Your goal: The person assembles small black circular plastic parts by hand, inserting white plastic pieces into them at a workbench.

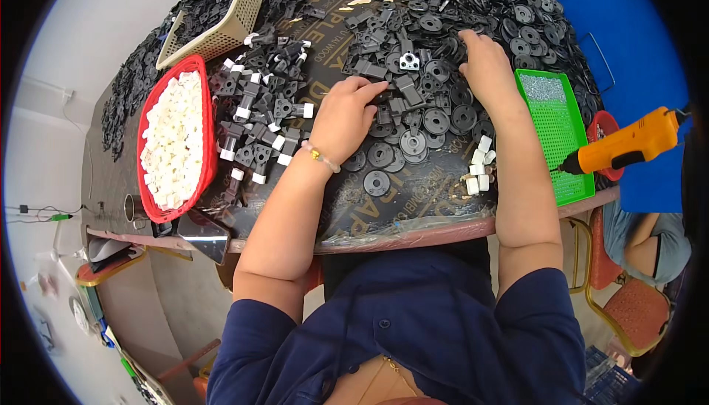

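Left hand (pixel 345 109): At 12 o'clock from the view's centre, thumb and forefinger stand apart beside a black block (pixel 408 90); whether the hidden fingers grip anything cannot be told.
Right hand (pixel 487 69): Between 1 and 2 o'clock, its grip hangs parted near piled black discs (pixel 436 72), no piece visible in it.
Black block: Lying at 1 o'clock, likely light, stiff and slightly slick; its long sides look best for a pinch. Boxy, dark, dull-sheened.
Black discs: Probably light, rigid, hard to break, best lifted by the rim. Round, ringed, centre-holed, overlapping at 1 to 2 o'clock.
Bench (pixel 336 209): Red basket (pixel 210 128) of white pieces between 9 and 10; green tray (pixel 565 131) toward 3, near an orange power screwdriver (pixel 628 143).
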Action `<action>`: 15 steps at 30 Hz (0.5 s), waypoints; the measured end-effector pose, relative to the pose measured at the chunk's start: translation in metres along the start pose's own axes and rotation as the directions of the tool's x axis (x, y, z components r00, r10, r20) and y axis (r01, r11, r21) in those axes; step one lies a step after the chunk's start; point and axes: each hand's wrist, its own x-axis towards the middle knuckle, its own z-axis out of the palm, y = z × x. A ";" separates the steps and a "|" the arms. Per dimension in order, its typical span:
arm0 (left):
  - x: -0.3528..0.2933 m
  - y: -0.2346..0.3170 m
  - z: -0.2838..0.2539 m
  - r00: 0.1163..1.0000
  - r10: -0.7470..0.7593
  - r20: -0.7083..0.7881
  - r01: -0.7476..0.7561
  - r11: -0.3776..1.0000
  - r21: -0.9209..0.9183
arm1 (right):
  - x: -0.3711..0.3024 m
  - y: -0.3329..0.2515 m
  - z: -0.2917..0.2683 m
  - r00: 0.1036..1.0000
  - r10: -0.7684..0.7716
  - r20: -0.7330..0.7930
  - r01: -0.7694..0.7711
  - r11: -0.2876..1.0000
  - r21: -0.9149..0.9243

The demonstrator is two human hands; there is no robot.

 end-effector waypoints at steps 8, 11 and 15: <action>0.003 0.001 -0.003 0.949 -0.313 -0.022 0.268 0.846 -0.461 | -0.009 -0.026 -0.022 0.941 0.028 -0.336 0.165 0.831 0.531; 0.003 0.010 -0.011 0.895 -0.409 0.179 0.375 0.472 -0.798 | -0.024 -0.062 -0.023 0.945 -0.044 -0.324 0.265 0.685 0.679; 0.002 0.023 -0.014 0.905 -0.378 0.195 0.247 0.094 -0.964 | -0.041 -0.090 -0.017 0.977 -0.140 -0.163 0.214 0.562 0.799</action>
